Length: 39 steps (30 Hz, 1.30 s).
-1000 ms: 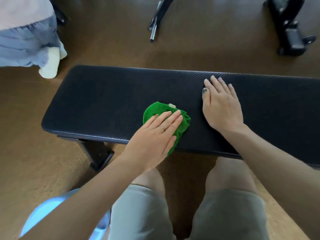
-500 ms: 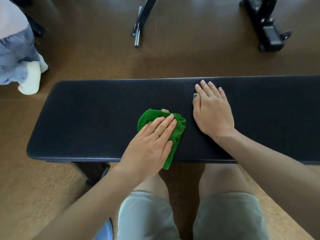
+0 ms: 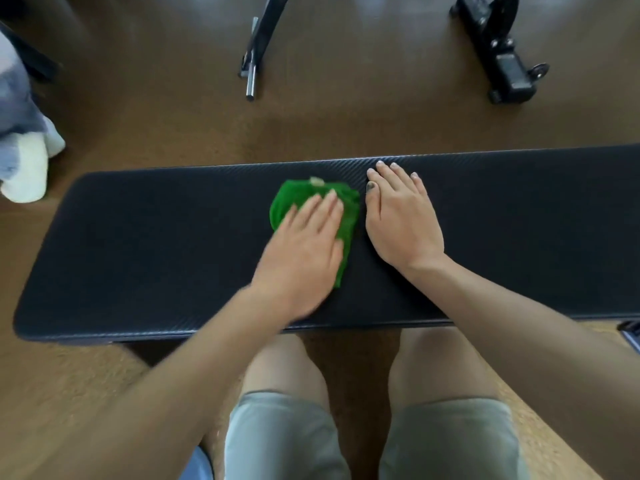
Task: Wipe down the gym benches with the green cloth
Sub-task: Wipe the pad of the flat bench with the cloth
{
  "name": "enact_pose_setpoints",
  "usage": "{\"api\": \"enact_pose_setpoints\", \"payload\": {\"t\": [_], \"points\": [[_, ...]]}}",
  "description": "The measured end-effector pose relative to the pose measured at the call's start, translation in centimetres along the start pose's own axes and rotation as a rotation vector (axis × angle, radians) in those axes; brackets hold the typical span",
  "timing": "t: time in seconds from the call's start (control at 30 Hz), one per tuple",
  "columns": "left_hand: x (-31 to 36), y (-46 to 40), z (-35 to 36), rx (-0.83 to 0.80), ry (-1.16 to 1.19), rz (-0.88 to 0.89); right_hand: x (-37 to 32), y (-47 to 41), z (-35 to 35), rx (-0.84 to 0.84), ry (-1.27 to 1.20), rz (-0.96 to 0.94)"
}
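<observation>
Since a moment ago the green cloth (image 3: 313,216) has slid farther across the desk (image 3: 156,251), almost touching the right hand (image 3: 401,220). Flat, straight fingers of the left hand (image 3: 304,251) press the cloth down; the right hand lies open, palm down, on the padding.

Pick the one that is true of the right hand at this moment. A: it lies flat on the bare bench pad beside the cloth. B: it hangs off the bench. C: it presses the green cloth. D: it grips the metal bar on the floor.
A: the right hand lies flat, fingers straight, on the bench pad, while the left hand presses the green cloth.
</observation>
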<state>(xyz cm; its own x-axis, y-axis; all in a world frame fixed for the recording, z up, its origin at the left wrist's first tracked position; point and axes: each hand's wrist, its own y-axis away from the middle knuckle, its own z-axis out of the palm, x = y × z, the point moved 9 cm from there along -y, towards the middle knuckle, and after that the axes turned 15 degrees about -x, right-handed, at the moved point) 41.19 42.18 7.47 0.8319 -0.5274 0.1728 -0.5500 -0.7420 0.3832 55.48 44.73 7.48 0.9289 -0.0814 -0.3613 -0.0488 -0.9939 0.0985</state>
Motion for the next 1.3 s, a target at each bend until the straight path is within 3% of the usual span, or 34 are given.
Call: {"api": "enact_pose_setpoints", "payload": {"t": [0.13,0.23,0.4,0.53,0.67,0.87,1.03,1.13,1.3], "points": [[2.4,5.3,2.7,0.010,-0.060,0.107,-0.1,0.2,-0.2,0.007,-0.012,-0.006],[1.4,0.9,0.9,0.002,-0.024,0.118,-0.1,-0.1,-0.1,0.010,-0.021,-0.002],[0.1,-6.9,-2.1,-0.005,0.018,-0.046,0.4,-0.3,-0.3,0.005,-0.093,-0.003],[3.3,-0.4,0.5,-0.014,0.006,0.024,2.6,1.8,-1.2,-0.058,0.063,-0.017],[5.2,5.7,3.6,-0.031,-0.071,0.120,10.2,6.4,-3.6,-0.082,0.179,0.101],[4.1,-2.8,-0.2,0.010,0.006,0.115,11.2,5.6,-4.1,0.039,0.144,0.114],[3.8,-8.6,-2.4,-0.005,0.018,0.033,11.4,5.0,-4.0,0.046,0.139,0.123],[5.3,-5.2,-1.0,-0.034,0.004,0.038,11.3,5.5,-3.9,0.040,0.144,0.139],[8.5,5.0,3.6,-0.056,-0.099,0.219,11.4,5.5,-3.9,0.053,0.133,0.150]]}}
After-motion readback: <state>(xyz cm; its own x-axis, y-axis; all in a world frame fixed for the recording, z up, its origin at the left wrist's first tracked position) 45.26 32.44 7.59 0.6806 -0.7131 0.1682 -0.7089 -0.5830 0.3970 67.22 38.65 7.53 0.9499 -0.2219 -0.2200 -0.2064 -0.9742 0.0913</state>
